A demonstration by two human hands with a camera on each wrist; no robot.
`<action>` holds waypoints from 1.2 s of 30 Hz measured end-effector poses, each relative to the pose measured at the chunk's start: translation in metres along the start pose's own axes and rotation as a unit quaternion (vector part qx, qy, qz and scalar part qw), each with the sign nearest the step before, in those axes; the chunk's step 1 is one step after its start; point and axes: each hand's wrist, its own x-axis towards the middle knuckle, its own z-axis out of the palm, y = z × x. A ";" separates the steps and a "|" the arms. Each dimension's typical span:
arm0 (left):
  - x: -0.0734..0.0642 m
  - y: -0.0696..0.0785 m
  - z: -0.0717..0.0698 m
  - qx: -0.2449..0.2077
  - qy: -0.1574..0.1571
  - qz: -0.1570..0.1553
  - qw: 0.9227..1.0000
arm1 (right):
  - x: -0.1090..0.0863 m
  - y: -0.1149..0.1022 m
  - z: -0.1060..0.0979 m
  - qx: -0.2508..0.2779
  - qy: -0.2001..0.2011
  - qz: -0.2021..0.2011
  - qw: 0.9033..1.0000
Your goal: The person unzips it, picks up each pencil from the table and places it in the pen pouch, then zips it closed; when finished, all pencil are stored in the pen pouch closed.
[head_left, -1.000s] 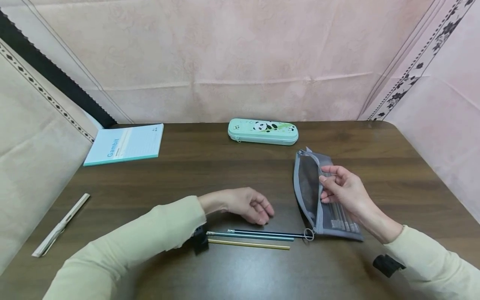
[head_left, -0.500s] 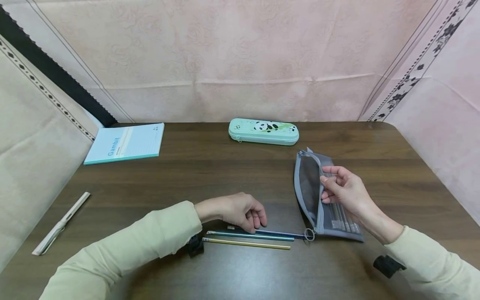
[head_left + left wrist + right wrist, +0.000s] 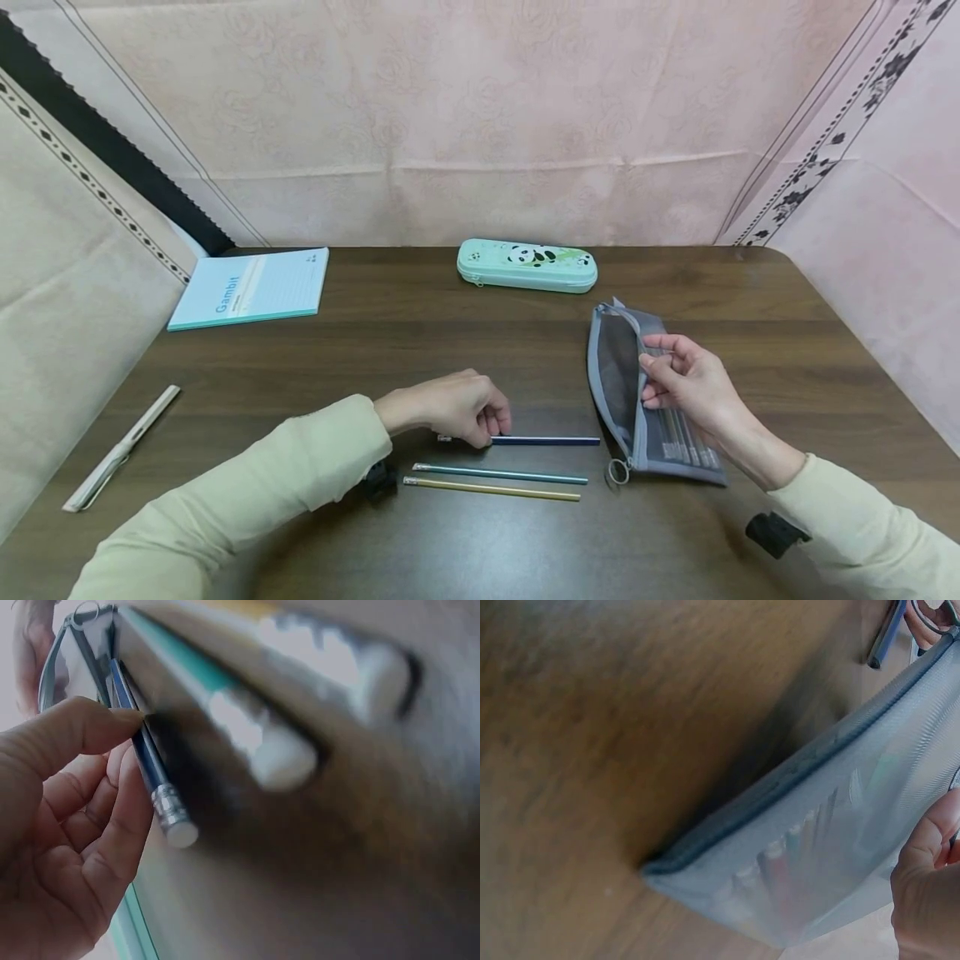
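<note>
My left hand [image 3: 457, 408] pinches a dark blue pencil [image 3: 555, 441] between thumb and fingers, near its eraser end. In the left wrist view that pencil's silver ferrule and white eraser [image 3: 180, 831] stick out past the fingers. A teal pencil [image 3: 510, 474] and a gold pencil [image 3: 495, 489] lie side by side below it on the table. My right hand [image 3: 690, 379] grips the edge of a grey mesh zip pouch [image 3: 656, 454], which gapes toward the left. Through the mesh several pens or pencils [image 3: 780, 862] show in the right wrist view.
A mint panda pencil case [image 3: 525, 267] stands at the back of the wooden table [image 3: 375, 333]. The light blue notebook [image 3: 251, 287] lies at the back left. A slim whitish object [image 3: 123, 450] lies at the far left. A ring [image 3: 618, 472] hangs at the pouch's near corner.
My left hand has come down onto the dark blue pencil, gripped it and moved it left and away from the teal one. My right hand keeps its hold on the pouch.
</note>
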 end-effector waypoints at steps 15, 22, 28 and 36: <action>0.034 -0.005 -0.012 -0.236 -0.001 -0.095 0.967 | 0.000 0.001 0.000 0.008 -0.003 0.003 1.000; 0.063 0.009 -0.012 -0.307 -0.012 -0.123 0.944 | -0.001 0.000 0.001 0.004 0.001 0.000 1.000; 0.087 0.022 -0.002 -0.401 0.005 -0.136 0.906 | 0.000 0.000 0.002 0.007 0.001 0.001 1.000; 0.116 0.043 0.011 -0.503 0.028 -0.152 0.850 | 0.000 -0.001 0.003 -0.002 0.000 0.005 1.000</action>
